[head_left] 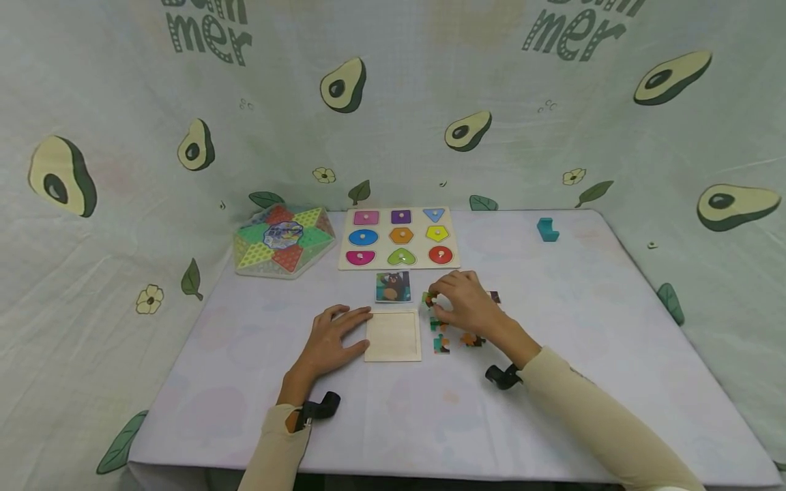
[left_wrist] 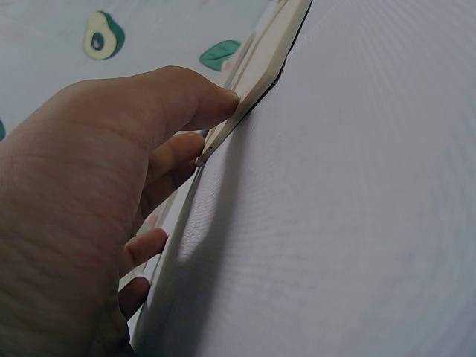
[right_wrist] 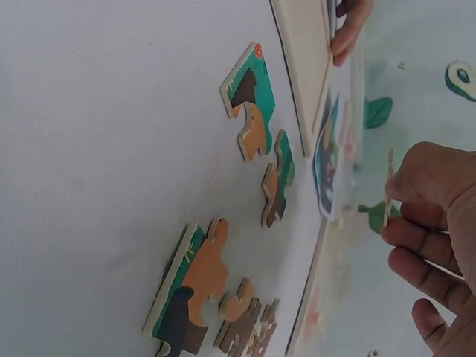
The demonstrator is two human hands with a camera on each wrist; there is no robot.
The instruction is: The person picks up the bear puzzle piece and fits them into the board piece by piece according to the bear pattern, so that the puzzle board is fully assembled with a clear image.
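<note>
My left hand (head_left: 330,343) rests at the left side of a shallow wooden puzzle tray (head_left: 394,337), fingers spread. In the left wrist view its thumb touches the tray's rim (left_wrist: 256,82). Right of the tray, my right hand (head_left: 467,300) pinches a puzzle piece (right_wrist: 388,186) between thumb and fingertips, seen edge-on in the right wrist view and raised above the table. Below it lie several loose jigsaw pieces, among them a green-edged corner piece (right_wrist: 253,97), a smaller one (right_wrist: 279,182) and a large orange-and-brown one (right_wrist: 197,282). Behind the tray lies a picture card (head_left: 393,286) showing a bear.
At the back stands a wooden shape board (head_left: 381,218) with colourful knobbed shapes. To its left lies a patterned, multicoloured box (head_left: 284,242). A teal block (head_left: 547,230) sits at the back right. Behind the table hangs an avocado-print cloth (head_left: 399,157).
</note>
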